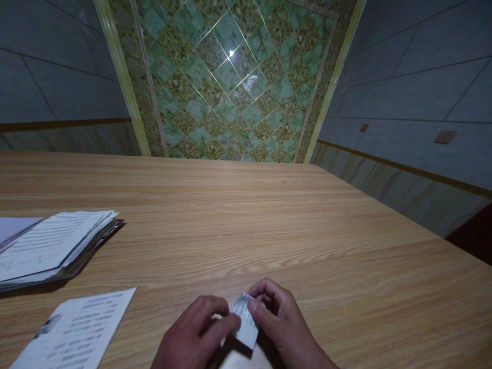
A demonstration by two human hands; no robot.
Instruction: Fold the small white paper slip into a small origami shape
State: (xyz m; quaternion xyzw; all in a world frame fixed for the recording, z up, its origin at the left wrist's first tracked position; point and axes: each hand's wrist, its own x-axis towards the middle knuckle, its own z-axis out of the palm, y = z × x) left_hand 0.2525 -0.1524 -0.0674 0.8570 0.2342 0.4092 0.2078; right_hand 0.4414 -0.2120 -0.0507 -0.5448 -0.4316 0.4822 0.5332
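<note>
slip point(248, 333), small, pale and printed, is held between our two hands over the near part of the table point(269, 220), tilted, with its lower corner towards us. our right hand point(282, 318) has it pinched: the thumb lies on the face at the upper right edge, and the fingers curl in behind it. our left hand point(200, 328) meets it from the other side, its thumb tip touching the left edge, its fingers bent; we cannot tell whether any of them press from beneath, since the hand hides them. the step in hand looks to us like working the slip with the fingertips, perhaps lining up or pressing an edge, though the print is too small to read and we cannot make out whether it is folded. as we judge it, the next move calls for a firm right pinch, with the left thumb bearing lightly along the edge so that the slip neither slides nor creases astray. off to our left a printed sheet point(80, 328) lies well apart from the slip, and beyond it sits a stack point(57, 246) of papers.
</note>
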